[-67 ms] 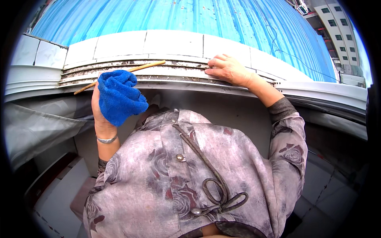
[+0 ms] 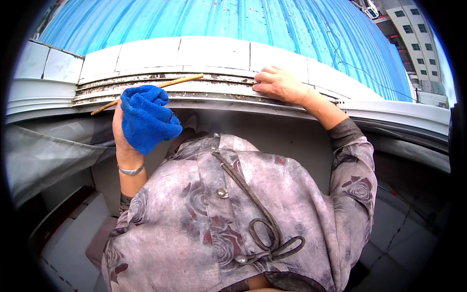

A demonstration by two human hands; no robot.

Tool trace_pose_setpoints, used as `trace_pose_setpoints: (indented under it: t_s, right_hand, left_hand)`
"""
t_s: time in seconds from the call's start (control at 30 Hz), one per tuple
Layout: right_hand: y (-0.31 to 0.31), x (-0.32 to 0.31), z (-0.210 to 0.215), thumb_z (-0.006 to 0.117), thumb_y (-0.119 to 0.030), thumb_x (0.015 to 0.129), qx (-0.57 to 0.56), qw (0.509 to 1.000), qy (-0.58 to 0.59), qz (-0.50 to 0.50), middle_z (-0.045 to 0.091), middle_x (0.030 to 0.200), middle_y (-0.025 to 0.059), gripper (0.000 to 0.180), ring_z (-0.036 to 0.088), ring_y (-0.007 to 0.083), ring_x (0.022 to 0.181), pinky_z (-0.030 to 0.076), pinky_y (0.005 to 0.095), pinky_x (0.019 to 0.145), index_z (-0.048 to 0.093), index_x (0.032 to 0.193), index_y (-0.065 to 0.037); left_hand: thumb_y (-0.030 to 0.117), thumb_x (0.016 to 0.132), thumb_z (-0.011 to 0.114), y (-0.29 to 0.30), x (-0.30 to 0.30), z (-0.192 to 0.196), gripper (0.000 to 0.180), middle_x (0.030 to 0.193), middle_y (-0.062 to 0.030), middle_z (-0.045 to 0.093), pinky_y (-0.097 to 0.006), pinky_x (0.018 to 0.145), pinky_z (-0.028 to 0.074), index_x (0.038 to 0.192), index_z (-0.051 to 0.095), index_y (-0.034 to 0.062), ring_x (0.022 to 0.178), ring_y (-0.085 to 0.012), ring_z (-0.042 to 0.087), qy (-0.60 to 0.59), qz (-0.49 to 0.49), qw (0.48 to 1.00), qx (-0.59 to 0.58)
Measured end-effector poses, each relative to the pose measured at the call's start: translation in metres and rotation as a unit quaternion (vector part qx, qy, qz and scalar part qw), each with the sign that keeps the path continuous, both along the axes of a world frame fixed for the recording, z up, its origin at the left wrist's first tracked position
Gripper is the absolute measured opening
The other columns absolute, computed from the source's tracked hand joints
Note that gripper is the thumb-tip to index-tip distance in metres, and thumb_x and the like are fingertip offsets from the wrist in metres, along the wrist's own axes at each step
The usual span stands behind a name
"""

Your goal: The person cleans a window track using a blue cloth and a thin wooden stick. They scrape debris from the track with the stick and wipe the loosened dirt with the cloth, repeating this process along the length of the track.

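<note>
A crumpled blue cloth [image 2: 150, 119] is held up in my left hand [image 2: 127, 146], whose fingers are mostly hidden behind it. A thin wooden stick [image 2: 182, 80] runs slantwise behind the cloth, its two ends showing on either side. It lies over the window track [image 2: 219, 86], a set of white rails with dark dirt in the grooves. Whether my left hand also grips the stick is hidden. To the right, my right hand [image 2: 282, 86] rests on the track with its fingers bent and close together over the rails.
White tiles [image 2: 214, 52] line the ledge beyond the track, and blue corrugated sheeting [image 2: 219, 19] lies past them. A grey curtain [image 2: 48, 155] hangs at the left. A white window frame [image 2: 394, 113] stretches off to the right. A tall building [image 2: 413, 39] stands far right.
</note>
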State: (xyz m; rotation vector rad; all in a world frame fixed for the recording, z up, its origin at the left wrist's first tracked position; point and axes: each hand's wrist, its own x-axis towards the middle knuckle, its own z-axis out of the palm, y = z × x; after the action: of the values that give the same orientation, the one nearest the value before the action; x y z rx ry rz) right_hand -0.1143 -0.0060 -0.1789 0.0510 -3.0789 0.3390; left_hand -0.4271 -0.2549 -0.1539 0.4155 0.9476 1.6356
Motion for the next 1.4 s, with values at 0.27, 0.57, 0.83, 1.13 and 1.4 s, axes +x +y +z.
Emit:
trace_pose_setpoints:
  t_s: [0.27, 0.57, 0.83, 1.13, 1.4]
  right_hand:
    - [0.042, -0.034, 0.012, 0.053, 0.009, 0.074, 0.104, 0.961, 0.184, -0.176, 0.048, 0.133, 0.012, 0.053, 0.048, 0.0317, 0.122, 0.042, 0.0428, 0.098, 0.062, 0.115, -0.022]
    - [-0.066, -0.093, 0.033, 0.073, -0.027, 0.081, -0.521, 0.848, 0.068, -0.069, 0.054, 0.09, 0.0033, 0.076, 0.052, 0.0128, 0.08, 0.046, 0.0281, 0.075, 0.035, 0.143, -0.005]
    - [-0.071, -0.136, 0.053, 0.047, -0.03, 0.101, -0.609, 0.755, 0.198, -0.143, 0.065, 0.089, 0.0076, 0.036, 0.057, 0.0095, 0.069, 0.041, 0.0201, 0.056, 0.063, 0.105, 0.001]
    - [-0.073, -0.315, 0.065, 0.063, -0.02, 0.092, -0.506, 0.825, 0.244, -0.061, 0.059, 0.065, 0.0023, 0.023, 0.054, 0.0068, 0.056, 0.041, 0.0212, 0.049, 0.066, 0.081, 0.0]
    - [-0.1, -0.466, 0.037, 0.063, -0.032, 0.091, -0.348, 0.905, 0.244, 0.016, 0.055, 0.059, 0.0119, 0.033, 0.053, 0.0232, 0.052, 0.043, 0.0338, 0.051, 0.062, 0.075, -0.003]
  left_hand:
    - [0.024, 0.1, 0.035, -0.012, -0.004, 0.006, 0.034, 0.102, -0.0163, 0.057, -0.031, 0.079, 0.046, 0.109, 0.048, -0.0059, 0.085, -0.0187, 0.054, -0.039, 0.04, 0.998, -0.001]
    - [0.035, 0.103, 0.033, 0.016, 0.02, 0.005, 0.041, 0.109, -0.0158, 0.062, -0.037, 0.083, 0.053, 0.117, 0.053, 0.0017, 0.096, -0.0248, 0.063, -0.158, -0.029, 0.985, 0.055]
    - [0.034, 0.103, 0.032, 0.036, 0.019, 0.004, 0.045, 0.11, -0.0166, 0.063, -0.037, 0.088, 0.052, 0.123, 0.051, -0.0015, 0.096, -0.0221, 0.064, -0.199, -0.074, 0.976, 0.044]
    - [0.03, 0.102, 0.037, -0.032, -0.035, -0.02, 0.04, 0.106, -0.0148, 0.064, -0.035, 0.085, 0.053, 0.115, 0.055, -0.0026, 0.095, -0.0223, 0.064, -0.077, 0.126, 0.988, -0.037]
    - [0.03, 0.1, 0.046, -0.08, -0.078, -0.019, 0.035, 0.102, -0.0126, 0.065, -0.032, 0.083, 0.053, 0.111, 0.058, -0.0012, 0.091, -0.0186, 0.064, -0.066, 0.233, 0.97, -0.034]
